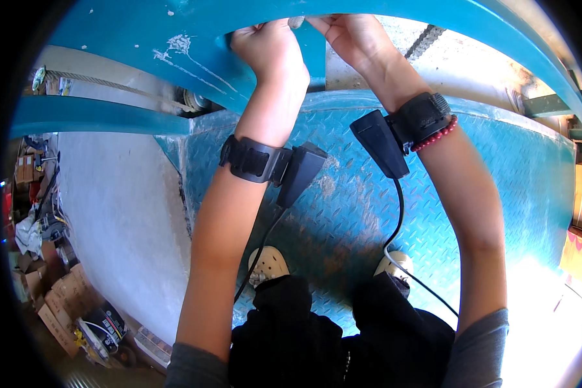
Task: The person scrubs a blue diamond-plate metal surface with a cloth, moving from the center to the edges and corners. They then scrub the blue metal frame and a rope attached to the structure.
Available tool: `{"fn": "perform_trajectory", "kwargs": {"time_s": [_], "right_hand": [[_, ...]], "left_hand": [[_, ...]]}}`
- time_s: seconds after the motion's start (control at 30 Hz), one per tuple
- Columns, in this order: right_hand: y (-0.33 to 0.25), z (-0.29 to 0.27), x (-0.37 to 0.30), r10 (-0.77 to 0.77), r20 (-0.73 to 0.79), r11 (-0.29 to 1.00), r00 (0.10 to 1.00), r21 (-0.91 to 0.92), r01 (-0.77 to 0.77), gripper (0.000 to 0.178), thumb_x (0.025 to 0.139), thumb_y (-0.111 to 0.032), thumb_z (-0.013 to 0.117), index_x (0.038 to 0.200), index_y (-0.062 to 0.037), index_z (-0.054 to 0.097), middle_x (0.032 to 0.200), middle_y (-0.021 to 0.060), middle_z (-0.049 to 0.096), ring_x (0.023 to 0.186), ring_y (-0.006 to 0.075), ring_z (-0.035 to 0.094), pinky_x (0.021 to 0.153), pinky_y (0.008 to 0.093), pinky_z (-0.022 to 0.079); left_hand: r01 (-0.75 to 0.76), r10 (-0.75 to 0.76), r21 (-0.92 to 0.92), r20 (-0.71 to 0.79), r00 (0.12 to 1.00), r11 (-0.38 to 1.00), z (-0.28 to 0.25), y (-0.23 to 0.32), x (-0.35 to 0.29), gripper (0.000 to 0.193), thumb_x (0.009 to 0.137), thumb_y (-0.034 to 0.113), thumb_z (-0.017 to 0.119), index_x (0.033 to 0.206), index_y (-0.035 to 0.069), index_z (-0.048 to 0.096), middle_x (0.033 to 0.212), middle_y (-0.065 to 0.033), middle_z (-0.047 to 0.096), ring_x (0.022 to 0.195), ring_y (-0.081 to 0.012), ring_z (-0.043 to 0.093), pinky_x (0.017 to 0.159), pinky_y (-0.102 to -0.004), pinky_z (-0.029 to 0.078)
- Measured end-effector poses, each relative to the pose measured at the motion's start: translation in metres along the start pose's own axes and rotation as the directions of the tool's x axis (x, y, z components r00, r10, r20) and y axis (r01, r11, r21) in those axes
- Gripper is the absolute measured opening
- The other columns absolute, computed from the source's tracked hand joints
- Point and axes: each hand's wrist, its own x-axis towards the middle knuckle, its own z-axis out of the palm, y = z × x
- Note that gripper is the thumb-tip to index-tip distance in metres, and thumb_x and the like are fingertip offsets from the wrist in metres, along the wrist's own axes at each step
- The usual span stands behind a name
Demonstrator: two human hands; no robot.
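Both arms reach up to a teal painted metal beam (381,8) at the top of the view. My left hand (268,42) is bent at the wrist with its fingers curled in, beside a teal panel (155,48) with scratched paint. A small greyish piece (295,22) shows between the two hands, too little of it visible to name. My right hand (359,39) is level with the left, palm partly showing, fingers bent towards that piece. The beam covers the fingertips of both hands, so what they grip is hidden. Each wrist carries a strapped black device.
Underfoot is a teal tread-plate platform (343,187), worn in places. A teal rail (103,118) and a steel cable (116,87) run at left. Cardboard boxes (68,301) and clutter lie on the lower left; more boxes (579,255) stand at right. Black cables (401,207) hang from the wrist devices.
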Motion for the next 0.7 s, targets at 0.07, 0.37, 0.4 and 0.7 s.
{"fn": "perform_trajectory", "kwargs": {"time_s": [0.07,0.37,0.4,0.7], "right_hand": [[0.004,-0.001,-0.002,-0.028,-0.066,0.999,0.997,-0.040,0.025,0.019,0.085,-0.011,0.059,0.102,-0.0022,0.058,0.102,0.0097,0.062,0.094,0.0208,0.060,0.083,0.0346,0.051],[0.019,-0.024,-0.098,0.185,-0.451,0.933,0.873,-0.198,-0.301,0.025,0.083,-0.010,0.064,0.106,-0.0044,0.059,0.100,0.0058,0.062,0.095,0.0148,0.057,0.082,0.0278,0.045],[0.018,-0.036,-0.113,0.218,-0.445,0.924,0.869,-0.194,-0.331,0.026,0.083,-0.011,0.065,0.107,-0.0051,0.059,0.101,0.0053,0.061,0.095,0.0142,0.056,0.083,0.0274,0.044],[-0.027,-0.028,-0.205,0.215,-0.317,0.926,0.924,-0.236,-0.296,0.030,0.085,-0.005,0.059,0.114,-0.0026,0.054,0.112,0.0063,0.059,0.107,0.0166,0.053,0.096,0.0339,0.038]], "left_hand": [[-0.024,0.024,0.026,-0.021,0.999,0.999,-0.002,-0.005,0.000,0.026,0.077,-0.001,0.067,0.100,0.002,0.056,0.093,-0.0074,0.062,0.082,-0.0153,0.059,0.075,-0.0287,0.047],[0.379,-0.380,0.087,-0.003,0.925,0.921,-0.039,-0.014,-0.093,0.043,0.080,0.011,0.069,0.115,0.002,0.045,0.106,-0.0071,0.059,0.097,-0.0152,0.056,0.082,-0.0279,0.045],[0.446,-0.450,0.117,0.007,0.893,0.887,-0.045,-0.015,-0.111,0.046,0.080,0.012,0.069,0.117,0.002,0.044,0.108,-0.0077,0.058,0.098,-0.0157,0.056,0.082,-0.0283,0.045],[0.119,-0.437,0.626,0.382,0.815,0.770,-0.086,0.009,-0.164,0.050,0.073,0.024,0.076,0.114,0.006,0.052,0.111,-0.0070,0.055,0.109,-0.0221,0.050,0.093,-0.0400,0.037]]}}
